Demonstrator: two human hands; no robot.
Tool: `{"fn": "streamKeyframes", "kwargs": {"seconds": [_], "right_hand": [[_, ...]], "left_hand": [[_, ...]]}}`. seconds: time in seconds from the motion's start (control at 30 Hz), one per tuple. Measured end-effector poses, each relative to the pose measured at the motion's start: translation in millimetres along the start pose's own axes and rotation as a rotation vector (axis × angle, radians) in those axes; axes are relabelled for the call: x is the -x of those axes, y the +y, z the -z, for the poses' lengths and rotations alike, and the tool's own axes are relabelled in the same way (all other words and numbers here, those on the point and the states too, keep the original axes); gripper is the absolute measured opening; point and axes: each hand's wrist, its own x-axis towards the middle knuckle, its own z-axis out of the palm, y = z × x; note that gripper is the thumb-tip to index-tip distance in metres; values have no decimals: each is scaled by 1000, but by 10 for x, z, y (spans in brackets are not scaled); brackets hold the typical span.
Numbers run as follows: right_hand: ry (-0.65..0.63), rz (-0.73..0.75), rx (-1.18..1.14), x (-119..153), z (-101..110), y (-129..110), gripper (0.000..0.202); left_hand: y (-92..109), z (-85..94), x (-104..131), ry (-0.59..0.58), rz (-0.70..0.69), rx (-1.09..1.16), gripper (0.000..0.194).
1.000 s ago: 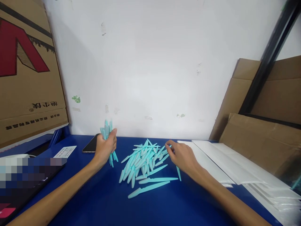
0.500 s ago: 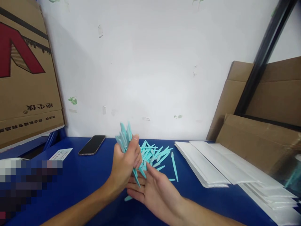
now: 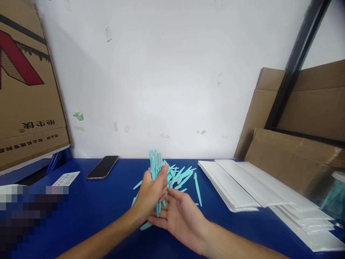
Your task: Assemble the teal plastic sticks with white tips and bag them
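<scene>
My left hand [image 3: 154,190] is wrapped round a bundle of turquoise plastic sticks [image 3: 155,162], which stands nearly upright with the lower tips poking out below the fist. Palm up, my right hand [image 3: 179,216] has its fingers spread beneath those tips, against the left hand's lower side. Behind both hands a loose pile of similar turquoise sticks [image 3: 183,175] lies on the blue table [image 3: 88,212]. One stick [image 3: 197,190] rests apart at the pile's right, and a few more show to the left and below the hands.
A phone [image 3: 102,167] and a printed card [image 3: 66,178] lie at the left. White flat sleeves [image 3: 234,187] are stacked at the right, before cardboard [image 3: 285,162]. A clear container of turquoise sticks [image 3: 335,198] stands at the far right edge. A large carton [image 3: 29,104] is at the left.
The bundle in my left hand has turned from tilted and fanned to more upright and gathered, and that hand has shifted slightly right. More sticks now show to its left.
</scene>
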Motion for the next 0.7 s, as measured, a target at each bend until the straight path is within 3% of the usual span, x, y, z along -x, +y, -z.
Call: {"fn": "streamKeyframes", "kwargs": {"seconds": [0.07,0.13,0.2,0.3,0.37,0.47,0.7], "right_hand": [[5,-18,146,7,24,-79,38],[28,79,283,21,45,-176,45],[75,227,409,27,66,-270,50],[141,327,584,2,116,-374,50],[134,348,665,-31,160,-415,44],[111,413,772,-59,208,-455,40],[104,411,806,0,195,-511,43]], "left_hand": [[123,107,-44,-132,78,-88,55],[214,240,-82,-326,266,-133,53],[249,357,-108,-401,431,-74,47],[211,430,-112,-450,577,103,18],[156,408,-86,-469,585,176,4],[71,337,-25,-453,502,215,4],[-90,327,47,-363,328,80,34]]}}
